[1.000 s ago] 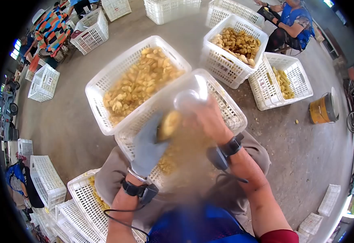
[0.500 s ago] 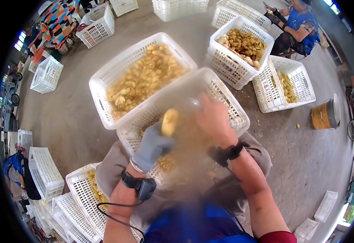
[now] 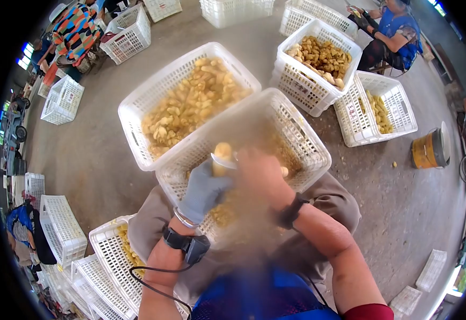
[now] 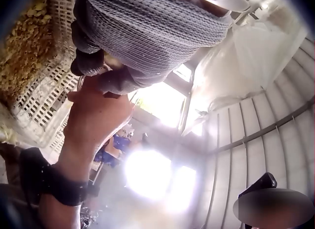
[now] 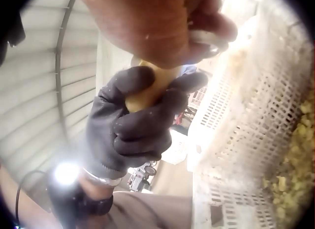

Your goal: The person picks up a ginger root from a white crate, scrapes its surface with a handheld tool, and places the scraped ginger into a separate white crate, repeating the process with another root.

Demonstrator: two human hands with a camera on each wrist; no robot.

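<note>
My left hand (image 3: 203,189): grey ribbed-knit glove (image 4: 152,34), darker fingers (image 5: 142,125), silver bangle (image 3: 185,219) at the cuff. Black strapped camera (image 3: 196,249) on that wrist, thin black cable (image 3: 161,270) looping off. Black strap (image 3: 292,212) on right wrist too. Dark red right sleeve (image 3: 369,312), blue top (image 3: 254,298), taupe trousers (image 3: 148,216).

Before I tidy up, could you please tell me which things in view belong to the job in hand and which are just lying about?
Seemingly in the job:
root, in the gloved left hand
pale tool at the right hand, shape unclear
crate under both hands
crate of roots beside it

Seemingly just lying about:
yellow bucket
small loose lump
</note>
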